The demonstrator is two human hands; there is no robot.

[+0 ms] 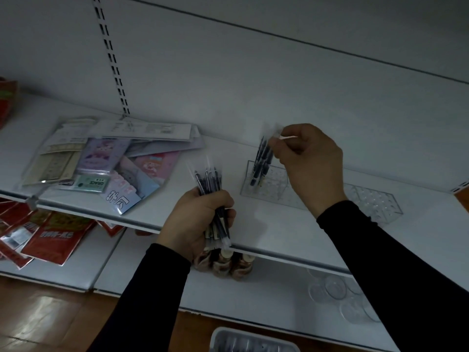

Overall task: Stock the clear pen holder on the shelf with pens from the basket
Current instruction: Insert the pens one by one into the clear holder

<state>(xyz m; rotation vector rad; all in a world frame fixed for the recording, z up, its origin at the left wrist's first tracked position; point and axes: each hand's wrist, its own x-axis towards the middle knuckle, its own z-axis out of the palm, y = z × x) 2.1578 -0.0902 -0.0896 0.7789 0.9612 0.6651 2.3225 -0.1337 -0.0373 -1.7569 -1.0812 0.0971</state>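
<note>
Left hand (200, 219) grips a bundle of pens (212, 196) above the shelf (266, 224) edge; right hand (308, 163) pinches pen tops over the clear pen holder (264, 184). Pens judged light, stiff, slick; hold near the upper end.

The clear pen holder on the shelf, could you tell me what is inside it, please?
A few dark pens stand in the left end of the clear pen holder. The right hand covers its right part.

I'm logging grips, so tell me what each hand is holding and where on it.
Left hand grips a bundle of pens around its lower half. Right hand pinches the top end of a pen standing in the holder.
</note>
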